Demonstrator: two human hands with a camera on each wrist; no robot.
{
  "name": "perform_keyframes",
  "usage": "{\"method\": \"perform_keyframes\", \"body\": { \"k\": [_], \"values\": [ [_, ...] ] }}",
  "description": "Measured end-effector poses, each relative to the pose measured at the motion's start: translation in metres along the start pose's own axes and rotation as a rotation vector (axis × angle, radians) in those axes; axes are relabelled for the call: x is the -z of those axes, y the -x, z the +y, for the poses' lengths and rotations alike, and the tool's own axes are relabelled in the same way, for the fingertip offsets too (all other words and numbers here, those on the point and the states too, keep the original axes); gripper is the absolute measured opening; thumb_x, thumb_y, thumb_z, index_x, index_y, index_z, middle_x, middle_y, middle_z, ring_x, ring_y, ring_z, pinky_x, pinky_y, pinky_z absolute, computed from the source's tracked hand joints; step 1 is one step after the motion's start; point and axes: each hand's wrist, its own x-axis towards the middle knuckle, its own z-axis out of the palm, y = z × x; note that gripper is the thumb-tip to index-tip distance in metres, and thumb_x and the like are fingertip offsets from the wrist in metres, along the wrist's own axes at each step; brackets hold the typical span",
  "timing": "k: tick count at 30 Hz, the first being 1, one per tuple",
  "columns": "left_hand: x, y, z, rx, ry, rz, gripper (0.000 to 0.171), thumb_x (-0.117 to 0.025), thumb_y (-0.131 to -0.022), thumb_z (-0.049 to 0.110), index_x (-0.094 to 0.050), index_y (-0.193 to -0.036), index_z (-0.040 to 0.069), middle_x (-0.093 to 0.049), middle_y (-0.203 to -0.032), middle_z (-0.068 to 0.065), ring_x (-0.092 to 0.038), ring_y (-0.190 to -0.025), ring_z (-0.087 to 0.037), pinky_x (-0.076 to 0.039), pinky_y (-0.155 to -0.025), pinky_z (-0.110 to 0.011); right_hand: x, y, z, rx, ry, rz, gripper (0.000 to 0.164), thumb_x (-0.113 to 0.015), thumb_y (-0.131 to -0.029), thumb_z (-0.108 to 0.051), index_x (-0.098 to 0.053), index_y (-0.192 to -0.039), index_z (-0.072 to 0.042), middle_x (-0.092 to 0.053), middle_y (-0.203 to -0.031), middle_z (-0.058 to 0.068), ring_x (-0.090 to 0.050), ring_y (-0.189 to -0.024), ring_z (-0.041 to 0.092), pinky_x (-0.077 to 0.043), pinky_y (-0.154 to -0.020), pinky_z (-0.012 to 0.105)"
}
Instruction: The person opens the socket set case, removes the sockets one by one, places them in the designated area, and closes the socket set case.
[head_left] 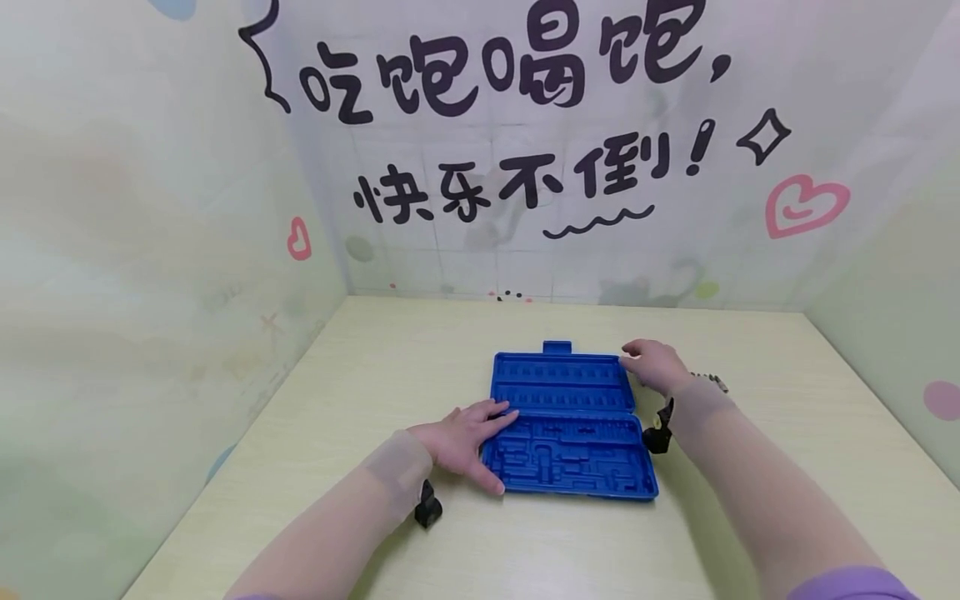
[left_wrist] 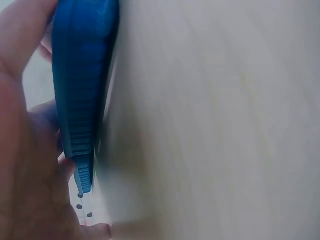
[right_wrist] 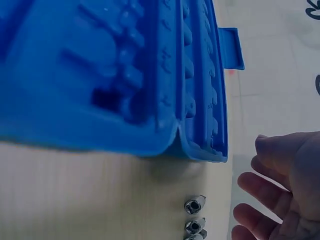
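A blue plastic tool case [head_left: 570, 454] lies unfolded on the table, with molded recesses in both halves and a latch tab [head_left: 557, 347] on its far edge. My left hand [head_left: 467, 437] rests against the case's left side, fingers spread over the edge near the hinge and thumb by the near corner. In the left wrist view the hand runs along the ribbed side wall [left_wrist: 82, 90]. My right hand [head_left: 657, 367] is by the far right corner, its fingers loosely bent and holding nothing. Small metal sockets [right_wrist: 195, 205] lie on the table near it.
The pale wood-grain table [head_left: 360, 375] is bordered by a printed back wall [head_left: 465, 258] and side walls. In the head view the row of sockets [head_left: 708, 382] is partly hidden behind my right wrist. Black wrist-worn devices [head_left: 428, 506] hang below both wrists.
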Motion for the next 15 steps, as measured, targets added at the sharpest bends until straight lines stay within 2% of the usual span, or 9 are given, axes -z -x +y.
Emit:
{"method": "perform_keyframes", "body": {
  "k": [2, 4, 8, 15],
  "values": [
    [0.0, 0.0, 0.0, 0.005, -0.01, 0.0, 0.11, -0.069, -0.071, 0.07, -0.011, -0.156, 0.031, -0.003, -0.161, 0.008, -0.001, -0.147, -0.018, -0.009, -0.114, -0.055, -0.001, -0.005, -0.002, 0.003, 0.075, -0.022, 0.046, -0.044, -0.102, -0.018, -0.042, -0.139, 0.009, -0.042, -0.14, 0.031, -0.051, -0.112, 0.043, -0.047, -0.084, 0.048],
    [0.001, 0.0, 0.0, 0.002, -0.011, 0.005, 0.11, -0.069, -0.071, 0.07, -0.011, -0.156, 0.031, -0.004, -0.161, 0.007, -0.001, -0.147, -0.019, -0.009, -0.114, -0.055, -0.001, -0.009, -0.003, -0.011, 0.12, -0.05, 0.046, -0.041, -0.103, -0.019, -0.041, -0.141, 0.007, -0.041, -0.142, 0.03, -0.039, -0.126, 0.048, -0.041, -0.094, 0.054],
    [0.002, 0.002, 0.002, -0.001, -0.01, 0.008, 0.11, -0.07, -0.07, 0.07, -0.012, -0.156, 0.03, -0.005, -0.161, 0.006, -0.001, -0.147, -0.019, -0.008, -0.115, -0.054, -0.003, -0.014, -0.004, -0.032, 0.151, -0.09, 0.045, -0.036, -0.103, -0.017, -0.042, -0.142, 0.005, -0.04, -0.143, 0.028, -0.025, -0.132, 0.053, -0.027, -0.104, 0.062],
    [0.002, 0.003, 0.004, 0.002, -0.01, 0.011, 0.111, -0.07, -0.07, 0.07, -0.013, -0.156, 0.029, -0.005, -0.161, 0.006, -0.002, -0.147, -0.02, -0.007, -0.116, -0.052, -0.007, -0.024, -0.002, -0.088, 0.11, -0.09, 0.046, -0.027, -0.101, -0.01, -0.04, -0.141, 0.008, -0.038, -0.143, 0.029, -0.022, -0.131, 0.054, -0.024, -0.107, 0.06]
  ]
}}
